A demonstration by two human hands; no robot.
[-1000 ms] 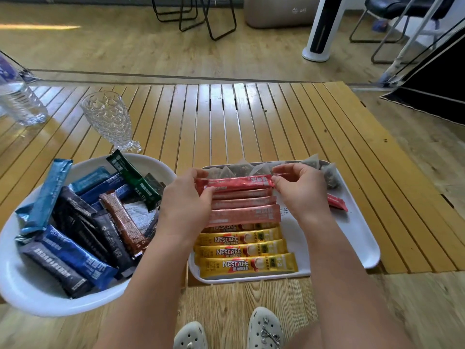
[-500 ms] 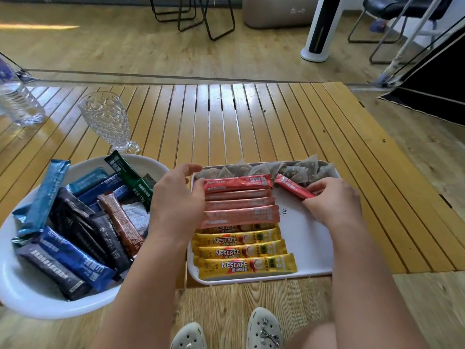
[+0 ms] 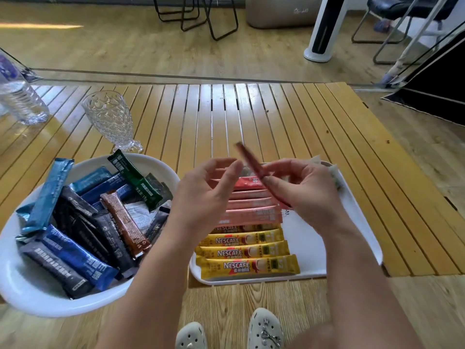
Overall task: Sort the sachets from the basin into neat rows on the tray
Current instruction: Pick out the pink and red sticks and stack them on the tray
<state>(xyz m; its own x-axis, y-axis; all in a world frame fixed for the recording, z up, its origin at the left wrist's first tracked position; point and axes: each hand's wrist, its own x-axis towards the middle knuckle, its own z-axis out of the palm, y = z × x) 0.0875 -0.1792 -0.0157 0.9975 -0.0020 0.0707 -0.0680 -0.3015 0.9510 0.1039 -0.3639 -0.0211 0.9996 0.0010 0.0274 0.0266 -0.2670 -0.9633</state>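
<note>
Change: since half a second ago the red sachet has come up off the tray and now tilts in the air above the rows, blurred with motion.
Basin: left of the tray, heaped with blue, dark, brown and green sachets yet to sort.
Left hand: raised, fingers apart and curled, empty, just beside the sachet's upper end.
Rows: pink sachets above yellow Nescafé sticks, lying side by side on the tray's left half.
Right hand: thumb and fingers pinched on the sachet's lower part.
Handling: likely light, thin, floppy and slick; best held by both ends to lay it straight.
Room: the tray's right half is bare; its near edge overhangs the table, so press gently.
</note>
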